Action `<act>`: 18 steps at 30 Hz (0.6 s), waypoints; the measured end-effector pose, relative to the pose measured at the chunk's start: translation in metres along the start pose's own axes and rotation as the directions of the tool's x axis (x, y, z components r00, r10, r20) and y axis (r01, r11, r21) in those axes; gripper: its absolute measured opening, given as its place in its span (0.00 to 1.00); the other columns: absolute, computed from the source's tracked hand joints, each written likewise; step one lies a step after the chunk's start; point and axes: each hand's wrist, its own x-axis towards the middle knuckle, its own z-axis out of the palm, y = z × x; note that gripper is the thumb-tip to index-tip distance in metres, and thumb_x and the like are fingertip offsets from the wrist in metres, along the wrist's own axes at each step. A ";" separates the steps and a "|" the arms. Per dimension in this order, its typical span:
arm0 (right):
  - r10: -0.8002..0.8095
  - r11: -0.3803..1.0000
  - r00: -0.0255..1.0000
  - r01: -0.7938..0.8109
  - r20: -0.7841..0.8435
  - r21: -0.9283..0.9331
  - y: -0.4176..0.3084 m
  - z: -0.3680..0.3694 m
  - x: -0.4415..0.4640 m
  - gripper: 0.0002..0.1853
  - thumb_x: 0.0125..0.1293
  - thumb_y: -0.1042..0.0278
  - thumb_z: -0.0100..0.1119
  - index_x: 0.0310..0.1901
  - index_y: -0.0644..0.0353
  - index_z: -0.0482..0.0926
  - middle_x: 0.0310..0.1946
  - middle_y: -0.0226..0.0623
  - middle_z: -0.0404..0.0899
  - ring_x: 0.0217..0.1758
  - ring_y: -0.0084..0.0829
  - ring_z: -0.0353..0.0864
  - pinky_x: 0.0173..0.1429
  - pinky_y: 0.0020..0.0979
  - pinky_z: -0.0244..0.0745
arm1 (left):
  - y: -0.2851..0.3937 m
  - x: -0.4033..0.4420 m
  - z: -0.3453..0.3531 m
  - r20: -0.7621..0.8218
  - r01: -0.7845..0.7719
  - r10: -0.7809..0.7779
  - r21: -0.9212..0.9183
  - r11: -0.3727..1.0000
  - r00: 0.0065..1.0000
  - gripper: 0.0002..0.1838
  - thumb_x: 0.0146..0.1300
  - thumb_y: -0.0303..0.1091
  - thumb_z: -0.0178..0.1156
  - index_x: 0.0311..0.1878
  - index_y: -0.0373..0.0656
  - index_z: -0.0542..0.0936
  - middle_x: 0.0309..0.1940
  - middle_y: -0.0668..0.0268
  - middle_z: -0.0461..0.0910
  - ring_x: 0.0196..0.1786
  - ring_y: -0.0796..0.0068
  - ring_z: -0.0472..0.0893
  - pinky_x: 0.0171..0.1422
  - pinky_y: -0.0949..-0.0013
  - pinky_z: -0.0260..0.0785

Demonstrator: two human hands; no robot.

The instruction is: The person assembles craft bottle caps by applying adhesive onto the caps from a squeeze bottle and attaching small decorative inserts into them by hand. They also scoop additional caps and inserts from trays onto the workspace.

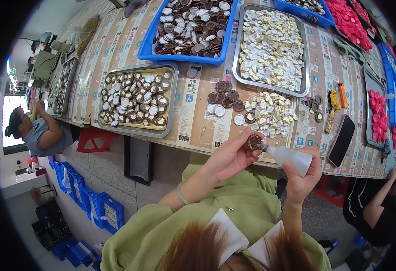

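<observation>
Between the fingertips of my left hand [235, 157] is a brown round piece with a scalloped rim [254, 142], like a bottle cap. My right hand [303, 180] is wrapped round a white squeeze bottle [293, 159], tilted so that its narrow tip meets or nearly meets the piece; I cannot tell which. Just beyond my hands lies a heap of small cream and white pieces [274, 110]. Beside it sit several loose brown scalloped pieces [227, 97], a few with the pale side up.
A metal tray [173, 97] of brown pieces with cream centres stands left. Behind are a blue bin [180, 58] of brown discs and a metal tray [307, 67] of cream pieces. A phone [341, 141] and orange lighter [342, 95] lie right. Two people sit nearby.
</observation>
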 end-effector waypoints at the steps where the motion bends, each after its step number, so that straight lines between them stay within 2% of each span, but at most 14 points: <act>1: 0.001 1.000 1.000 -0.001 0.000 0.000 0.000 -0.001 0.000 0.18 0.41 0.74 0.69 0.34 0.62 0.70 0.31 0.31 0.68 0.35 0.21 0.67 0.41 0.21 0.63 | 0.000 0.000 0.000 -0.013 -0.007 0.007 0.018 1.000 1.000 0.18 0.67 0.45 0.42 0.45 0.38 0.72 0.31 0.67 0.73 0.30 0.79 0.71 0.38 0.77 0.66; 7: -0.007 0.999 0.999 0.006 -0.037 -0.033 -0.002 0.000 0.002 0.18 0.43 0.73 0.68 0.34 0.63 0.70 0.32 0.31 0.68 0.34 0.21 0.67 0.41 0.22 0.64 | 0.000 0.002 -0.004 0.005 -0.057 0.057 0.073 0.996 0.998 0.18 0.66 0.44 0.43 0.46 0.40 0.71 0.36 0.66 0.74 0.31 0.80 0.71 0.38 0.77 0.67; 9: 0.027 0.948 0.993 0.012 -0.117 0.317 0.002 -0.003 0.003 0.17 0.49 0.71 0.64 0.38 0.64 0.68 0.35 0.35 0.69 0.36 0.23 0.70 0.42 0.23 0.66 | 0.002 0.001 -0.003 0.021 -0.075 0.073 0.084 0.994 0.997 0.17 0.66 0.44 0.43 0.47 0.40 0.71 0.38 0.66 0.74 0.31 0.80 0.71 0.38 0.78 0.67; 10: 0.027 0.948 0.993 0.011 -0.114 0.317 0.003 -0.005 0.005 0.17 0.49 0.71 0.64 0.38 0.64 0.68 0.35 0.35 0.69 0.36 0.23 0.70 0.42 0.23 0.66 | 0.004 0.000 -0.004 0.011 -0.050 0.050 0.056 0.997 0.999 0.17 0.67 0.43 0.43 0.48 0.41 0.70 0.38 0.66 0.74 0.31 0.80 0.72 0.37 0.77 0.67; 12: 0.238 0.830 0.940 -0.065 -0.246 0.553 0.007 -0.015 0.012 0.17 0.54 0.72 0.58 0.44 0.65 0.65 0.39 0.39 0.71 0.41 0.26 0.71 0.44 0.25 0.68 | 0.007 -0.002 -0.008 0.003 -0.025 0.025 0.023 0.999 1.000 0.17 0.67 0.43 0.43 0.49 0.42 0.70 0.39 0.66 0.74 0.31 0.80 0.72 0.37 0.77 0.67; 13: 0.158 0.821 0.970 -0.026 -0.183 0.571 0.017 -0.028 0.017 0.19 0.55 0.77 0.55 0.48 0.67 0.63 0.43 0.41 0.71 0.45 0.27 0.72 0.46 0.25 0.68 | 0.009 -0.001 -0.014 0.034 -0.033 0.033 0.013 0.999 0.999 0.16 0.66 0.42 0.43 0.50 0.42 0.69 0.41 0.65 0.74 0.32 0.80 0.72 0.38 0.76 0.67; 14: 0.155 0.827 0.970 -0.023 -0.188 0.562 0.032 -0.039 0.022 0.19 0.55 0.77 0.55 0.48 0.67 0.63 0.43 0.41 0.71 0.45 0.27 0.72 0.46 0.25 0.68 | 0.010 0.000 -0.018 0.068 -0.039 0.038 0.002 0.999 0.997 0.17 0.66 0.41 0.43 0.52 0.42 0.68 0.42 0.64 0.73 0.33 0.79 0.72 0.39 0.76 0.67; 16: 0.128 0.983 0.949 -0.082 -0.287 0.164 0.058 -0.052 0.035 0.19 0.56 0.80 0.54 0.50 0.67 0.63 0.45 0.39 0.71 0.46 0.26 0.72 0.50 0.25 0.67 | 0.014 -0.005 -0.011 0.045 -0.053 0.054 -0.021 0.998 0.998 0.17 0.66 0.41 0.44 0.53 0.42 0.67 0.44 0.63 0.73 0.34 0.79 0.73 0.40 0.76 0.67; 18: 0.109 0.993 0.931 -0.089 -0.348 0.074 0.072 -0.055 0.042 0.19 0.56 0.82 0.54 0.50 0.67 0.63 0.43 0.38 0.72 0.46 0.24 0.72 0.50 0.24 0.66 | 0.017 -0.008 -0.012 0.021 -0.070 0.071 -0.044 0.997 0.997 0.17 0.66 0.40 0.44 0.54 0.42 0.66 0.46 0.63 0.72 0.35 0.78 0.73 0.41 0.75 0.68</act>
